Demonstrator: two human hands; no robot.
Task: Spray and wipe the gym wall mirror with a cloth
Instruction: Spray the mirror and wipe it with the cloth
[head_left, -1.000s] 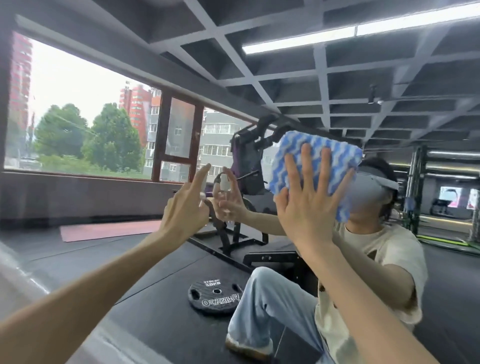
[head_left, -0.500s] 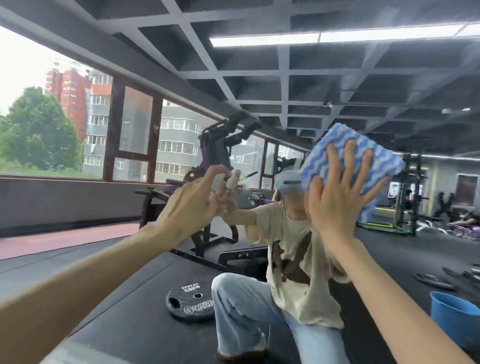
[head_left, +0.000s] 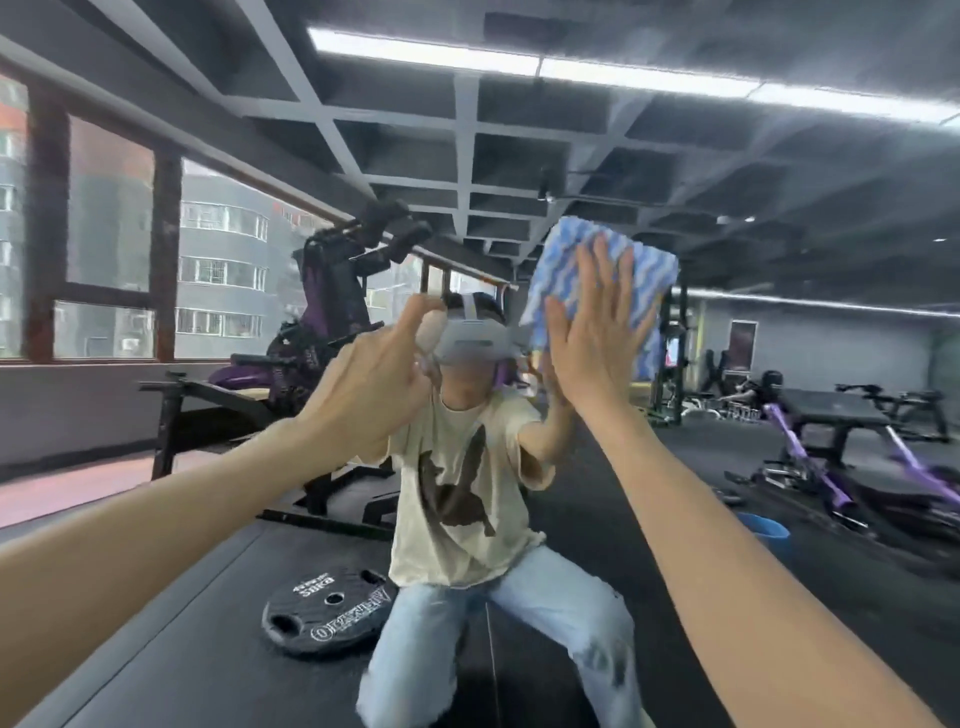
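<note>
The wall mirror (head_left: 675, 156) fills the view and reflects the gym and me kneeling before it. My right hand (head_left: 597, 332) lies flat with its fingers spread and presses a blue-and-white wavy cloth (head_left: 558, 275) against the glass at head height. To its left, my left hand (head_left: 374, 384) is raised close to the mirror. Its fingers are curled round a small pale spray bottle (head_left: 431, 332), which the hand mostly hides.
All else is reflection. A black weight plate (head_left: 327, 608) lies on the dark floor at lower left. A purple and black machine (head_left: 337, 291) stands by the windows. Benches (head_left: 857, 415) and a blue bucket (head_left: 763, 530) are on the right.
My left hand's fingers have gone from spread to curled round the bottle. My right hand stayed flat on the cloth. The view swung right, so the cloth now sits beside the reflected head.
</note>
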